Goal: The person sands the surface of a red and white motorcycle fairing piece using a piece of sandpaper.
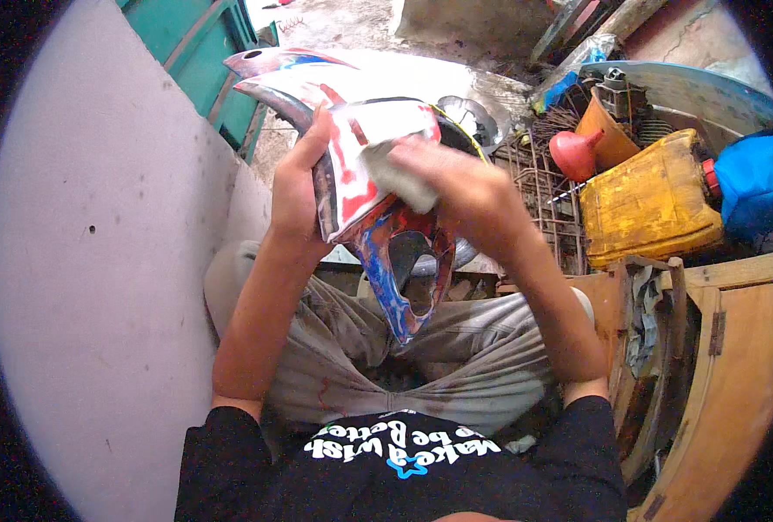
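Note:
A curved plastic motorcycle body panel (346, 174) is held up over my lap, patched in white, red and blue, its pointed blue lower end (385, 283) hanging between my knees. Along its left edge, my left hand (298, 196) is closed, thumb up on the face and the fingers mostly hidden behind. My right hand (465, 183) is closed over a folded pale grey pad (401, 180) and presses it against the panel's white and red face. Motion blurs that hand slightly. Whether the pad is cloth or abrasive sheet, I cannot tell.
A white wall (99, 261) rises close on my left, beside a green metal door (186, 43). To the right are a yellow jerrycan (652, 200), a blue container (756, 187), a red funnel (573, 155) and a rusty wire grid (526, 178). A wooden frame (734, 348) stands near my right elbow.

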{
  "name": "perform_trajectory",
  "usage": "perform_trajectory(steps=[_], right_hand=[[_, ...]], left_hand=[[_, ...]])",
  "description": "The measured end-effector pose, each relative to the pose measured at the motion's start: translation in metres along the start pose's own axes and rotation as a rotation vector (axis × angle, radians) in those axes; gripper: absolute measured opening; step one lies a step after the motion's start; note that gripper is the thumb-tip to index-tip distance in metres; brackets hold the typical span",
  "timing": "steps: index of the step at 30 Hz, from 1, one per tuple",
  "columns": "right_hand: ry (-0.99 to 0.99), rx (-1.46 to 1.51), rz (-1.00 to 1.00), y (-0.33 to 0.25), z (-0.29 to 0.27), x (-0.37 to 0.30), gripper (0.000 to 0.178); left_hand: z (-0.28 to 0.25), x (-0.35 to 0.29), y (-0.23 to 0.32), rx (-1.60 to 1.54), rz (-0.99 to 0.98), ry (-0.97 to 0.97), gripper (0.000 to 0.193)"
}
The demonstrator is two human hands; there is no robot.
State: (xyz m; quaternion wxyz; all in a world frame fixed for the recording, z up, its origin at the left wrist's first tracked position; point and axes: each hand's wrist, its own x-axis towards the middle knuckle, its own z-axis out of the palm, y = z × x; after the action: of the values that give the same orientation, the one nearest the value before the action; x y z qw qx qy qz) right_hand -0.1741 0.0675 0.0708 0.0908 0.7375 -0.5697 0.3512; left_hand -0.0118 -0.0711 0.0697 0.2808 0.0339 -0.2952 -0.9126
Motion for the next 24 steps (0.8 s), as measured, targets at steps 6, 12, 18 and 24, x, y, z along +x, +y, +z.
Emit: perform_trajectory(steps=[6, 12, 18, 24], right_hand=[[-0.001, -0.043, -0.297, -0.038, 0.01, 0.004, 0.037], [0.025, -0.047, -0.013, 0.003, 0.009, -0.002, 0.037], [-0.015, 0.02, -0.061, -0.012, 0.002, -0.002, 0.04], [-0.014, 0.025, -0.257, -0.048, 0.01, 0.004, 0.041]], left_hand=[[-0.009, 0.001, 0.002, 0.137, 0.029, 0.093, 0.047], [-0.004, -0.001, 0.0, -0.083, -0.045, -0.054, 0.051], [0.002, 0.002, -0.004, -0.059, -0.035, -0.005, 0.051], [-0.007, 0.003, 0.001, -0.162, -0.074, -0.084, 0.046]])
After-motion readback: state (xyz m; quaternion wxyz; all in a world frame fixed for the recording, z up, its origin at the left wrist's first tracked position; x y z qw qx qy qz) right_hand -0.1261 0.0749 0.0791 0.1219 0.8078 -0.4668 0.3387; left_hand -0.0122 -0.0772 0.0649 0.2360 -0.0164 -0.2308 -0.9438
